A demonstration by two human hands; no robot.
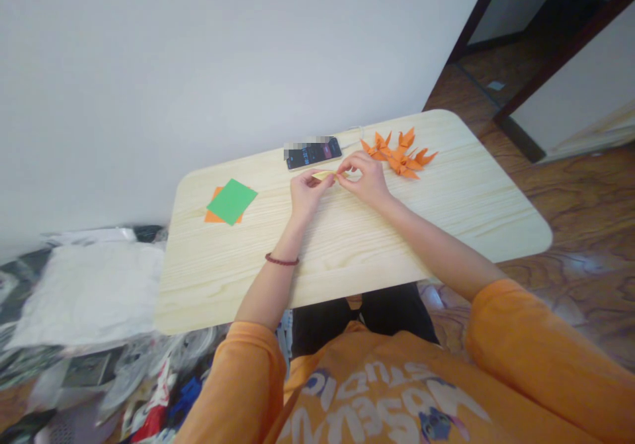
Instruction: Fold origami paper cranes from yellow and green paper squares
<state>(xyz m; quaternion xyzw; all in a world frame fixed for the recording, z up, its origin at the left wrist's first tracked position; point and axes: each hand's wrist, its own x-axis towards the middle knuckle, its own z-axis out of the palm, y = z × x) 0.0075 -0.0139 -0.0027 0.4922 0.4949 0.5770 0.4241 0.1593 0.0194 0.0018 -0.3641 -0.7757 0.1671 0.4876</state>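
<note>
Between my two hands is a small piece of folded yellow paper (323,175), held just above the table near its middle. My left hand (306,192) pinches its left part between thumb and fingers. On the right end, the fingertips of my right hand (366,178) close on the same paper. Part of the paper is hidden by the fingers, so its exact folded shape is hard to make out. Several folded orange paper cranes (401,156) sit in a cluster just beyond my right hand.
A green paper square (232,202) lies over orange paper (214,217) on the table's left side. Behind my hands, a phone (313,153) with a cable rests by the wall. The pale wooden table (476,199) has rounded corners. Clutter and a white bag (94,292) are at the left.
</note>
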